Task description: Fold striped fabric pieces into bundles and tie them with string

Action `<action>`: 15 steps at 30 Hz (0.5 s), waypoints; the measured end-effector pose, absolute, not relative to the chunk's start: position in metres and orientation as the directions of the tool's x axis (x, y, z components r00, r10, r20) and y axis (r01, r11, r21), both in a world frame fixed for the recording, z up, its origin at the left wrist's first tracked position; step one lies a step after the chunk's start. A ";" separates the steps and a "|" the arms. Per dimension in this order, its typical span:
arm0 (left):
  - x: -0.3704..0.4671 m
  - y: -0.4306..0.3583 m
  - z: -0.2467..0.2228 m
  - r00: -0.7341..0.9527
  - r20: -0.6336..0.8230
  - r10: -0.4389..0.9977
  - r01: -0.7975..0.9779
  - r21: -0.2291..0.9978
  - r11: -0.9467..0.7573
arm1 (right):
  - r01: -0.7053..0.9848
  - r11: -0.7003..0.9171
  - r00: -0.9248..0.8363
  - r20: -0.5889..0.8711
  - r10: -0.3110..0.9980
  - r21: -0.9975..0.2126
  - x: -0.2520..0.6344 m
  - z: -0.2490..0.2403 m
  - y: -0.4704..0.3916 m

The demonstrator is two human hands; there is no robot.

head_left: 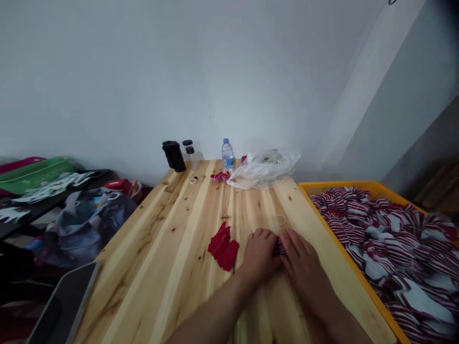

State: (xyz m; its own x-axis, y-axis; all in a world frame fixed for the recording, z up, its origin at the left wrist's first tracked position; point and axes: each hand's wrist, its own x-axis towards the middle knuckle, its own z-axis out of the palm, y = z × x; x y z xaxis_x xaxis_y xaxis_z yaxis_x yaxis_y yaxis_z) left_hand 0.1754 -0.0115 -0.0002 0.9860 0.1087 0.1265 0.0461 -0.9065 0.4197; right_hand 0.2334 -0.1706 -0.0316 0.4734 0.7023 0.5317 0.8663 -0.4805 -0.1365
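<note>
Both hands rest low over the wooden table (186, 239), side by side. Between them a small dark striped cloth piece (279, 246) shows, mostly covered. My left hand (261, 253) is closed on its left side, and my right hand (300, 255) is closed on its right side with the fingers together. Red cloth pieces (224, 247) lie just left of my left hand. A thin pale ring (280, 220) lies on the wood beyond the fingertips.
A yellow crate (340, 246) of striped cloth pieces (387, 239) stands at the right. Along the back are a plastic bag (263, 167), a water bottle (227, 155) and a black flask (174, 155). A phone (64, 303) lies at the near left edge.
</note>
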 end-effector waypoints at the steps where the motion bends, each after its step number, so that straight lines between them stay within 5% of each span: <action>1: 0.176 -0.011 0.000 0.987 0.120 0.109 0.049 0.420 -0.906 | 0.885 -0.450 0.442 0.512 0.737 -0.117 0.233 -0.033 -0.170; 15: 0.175 -0.014 0.005 0.989 0.101 0.112 0.055 0.448 -0.892 | 0.882 -0.444 0.459 0.503 0.732 -0.159 0.232 -0.036 -0.171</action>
State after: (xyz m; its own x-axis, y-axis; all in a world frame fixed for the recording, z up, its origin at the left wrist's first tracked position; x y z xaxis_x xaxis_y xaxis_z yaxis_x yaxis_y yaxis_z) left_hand 0.1752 -0.0139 0.0051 0.9886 0.1117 0.1014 0.0549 -0.8923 0.4481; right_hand 0.2321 -0.1710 -0.0362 0.4594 0.7318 0.5034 0.8817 -0.4444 -0.1586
